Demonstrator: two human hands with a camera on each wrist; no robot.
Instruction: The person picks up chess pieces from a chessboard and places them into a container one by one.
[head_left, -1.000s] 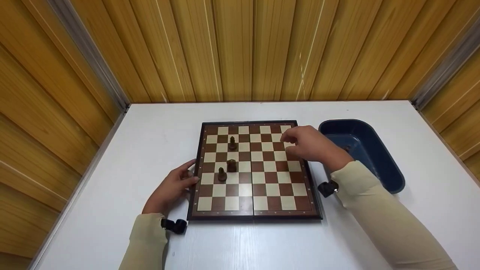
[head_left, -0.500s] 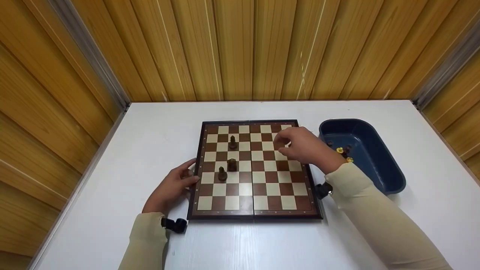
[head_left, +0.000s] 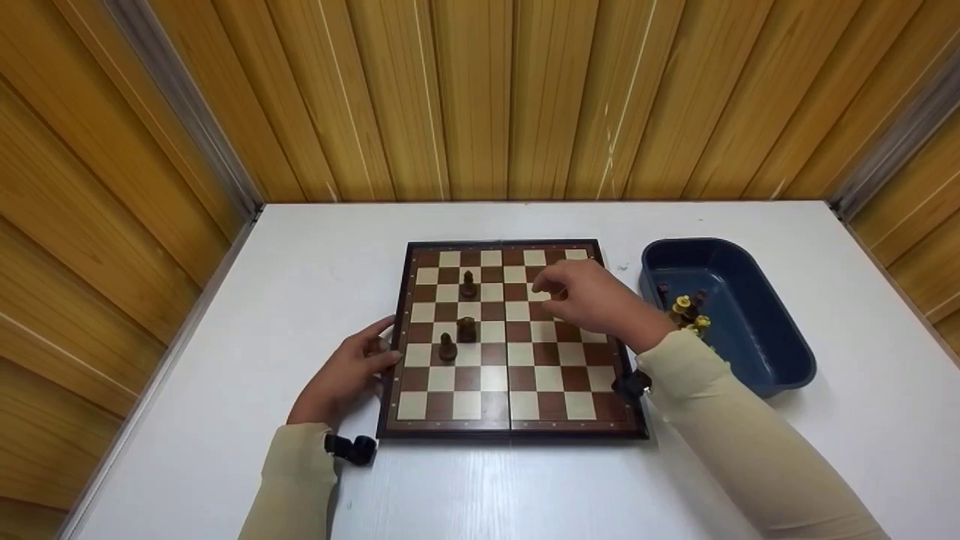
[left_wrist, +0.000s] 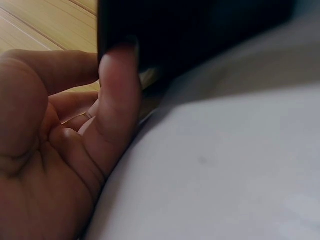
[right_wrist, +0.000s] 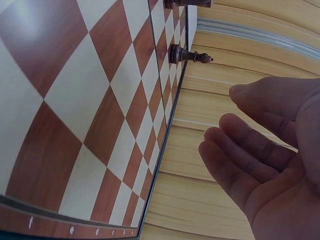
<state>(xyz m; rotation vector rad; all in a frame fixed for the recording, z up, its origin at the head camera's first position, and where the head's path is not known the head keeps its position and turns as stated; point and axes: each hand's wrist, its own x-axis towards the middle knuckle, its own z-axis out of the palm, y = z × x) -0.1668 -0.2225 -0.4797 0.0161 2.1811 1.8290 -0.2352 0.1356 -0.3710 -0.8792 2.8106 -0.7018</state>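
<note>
A brown-and-cream chessboard [head_left: 495, 375] lies on the table. Three dark chess pieces stand on its left half: a bishop [head_left: 469, 285] farther back, a blocky piece [head_left: 466, 330] of unclear kind, and a smaller-looking piece [head_left: 448, 349] in front of that. My left hand [head_left: 345, 375] touches the board's left edge with thumb and forefinger; its fingers [left_wrist: 120, 95] meet the dark side of the board in the left wrist view. Over the board's right half hovers my right hand [head_left: 592, 298]. Its fingers [right_wrist: 245, 172] are loosely bent, with bare space between them and the thumb.
A dark blue tray [head_left: 787, 337] stands right of the board, partly behind the right forearm. Several yellow and dark chess pieces [head_left: 681, 305] lie at its left side. Ribbed wood-pattern walls [head_left: 480, 97] enclose the back and sides of the white table [head_left: 315, 247].
My right hand has moved left over the board, which uncovers more of the chess pieces in the tray. The left hand and the three pieces on the board have stayed in place.
</note>
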